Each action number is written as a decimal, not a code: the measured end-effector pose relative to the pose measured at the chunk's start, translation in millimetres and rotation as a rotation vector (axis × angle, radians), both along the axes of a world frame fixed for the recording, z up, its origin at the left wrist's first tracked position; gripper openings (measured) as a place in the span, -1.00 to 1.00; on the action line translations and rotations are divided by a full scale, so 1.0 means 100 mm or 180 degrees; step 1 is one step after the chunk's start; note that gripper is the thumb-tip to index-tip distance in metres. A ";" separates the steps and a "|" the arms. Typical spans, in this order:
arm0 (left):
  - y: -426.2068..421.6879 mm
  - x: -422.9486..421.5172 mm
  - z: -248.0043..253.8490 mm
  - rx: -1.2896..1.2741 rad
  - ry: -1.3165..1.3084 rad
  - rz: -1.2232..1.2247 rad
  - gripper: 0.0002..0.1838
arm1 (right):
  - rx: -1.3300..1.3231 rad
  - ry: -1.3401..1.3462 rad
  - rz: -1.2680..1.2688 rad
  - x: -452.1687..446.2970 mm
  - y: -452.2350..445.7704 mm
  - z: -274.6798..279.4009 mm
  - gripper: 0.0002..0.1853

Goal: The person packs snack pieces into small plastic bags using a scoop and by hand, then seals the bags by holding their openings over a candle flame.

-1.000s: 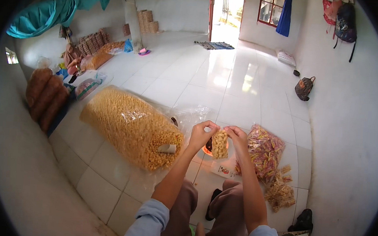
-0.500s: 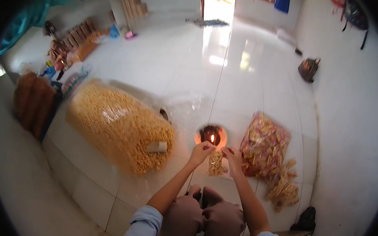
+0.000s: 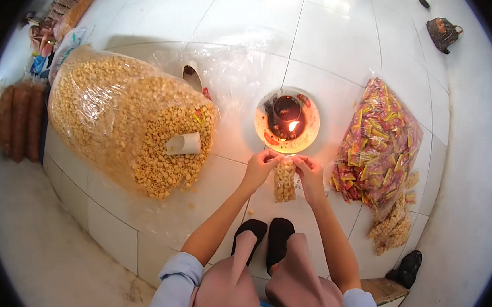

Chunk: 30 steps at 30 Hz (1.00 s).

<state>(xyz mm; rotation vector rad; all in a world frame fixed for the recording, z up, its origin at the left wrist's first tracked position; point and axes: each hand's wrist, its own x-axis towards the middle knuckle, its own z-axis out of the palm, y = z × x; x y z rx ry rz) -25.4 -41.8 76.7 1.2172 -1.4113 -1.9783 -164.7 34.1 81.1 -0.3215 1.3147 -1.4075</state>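
My left hand (image 3: 261, 167) and my right hand (image 3: 309, 174) pinch the two top corners of a small clear plastic bag (image 3: 285, 183). Pale yellow puffed snacks fill the bag, which hangs upright between them. Just beyond the bag's top edge, a lamp with a lit flame (image 3: 293, 125) sits in a round plate (image 3: 260, 133). The bag's edge appears apart from the flame. To my left lies a big clear sack of ring-shaped snacks (image 3: 107, 104), its mouth open, with a white scoop (image 3: 184, 144) resting on the snacks. On my right is a bag of red and yellow sachets (image 3: 374, 148).
Filled small bags (image 3: 390, 232) lie below the sachets. A dark cup (image 3: 192, 77) lies beyond the big sack. Brown tube-shaped packs (image 3: 21, 120) stand far left. A handbag (image 3: 443, 34) rests by the right wall, and a black bundle (image 3: 406, 269) sits at lower right.
The view has tilted down, bringing the plate and my feet into clearer sight. Both hands still grip the small bag, whose top edge now appears farther from the flame.
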 end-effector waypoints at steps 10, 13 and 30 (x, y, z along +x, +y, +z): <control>-0.22 0.00 -0.12 0.0062 -0.0187 -0.0139 -0.73 | 0.0251 0.0308 -0.0009 -0.15 -0.22 -0.19 -0.80; -0.28 0.06 -0.08 0.0041 -0.0214 -0.0284 -0.72 | 0.0358 0.0328 0.0080 -0.20 -0.27 -0.16 -0.80; -0.34 -0.06 -0.21 -0.0431 -0.0655 0.0122 -0.77 | 0.0487 0.0608 0.0097 -0.28 -0.54 -0.25 -0.89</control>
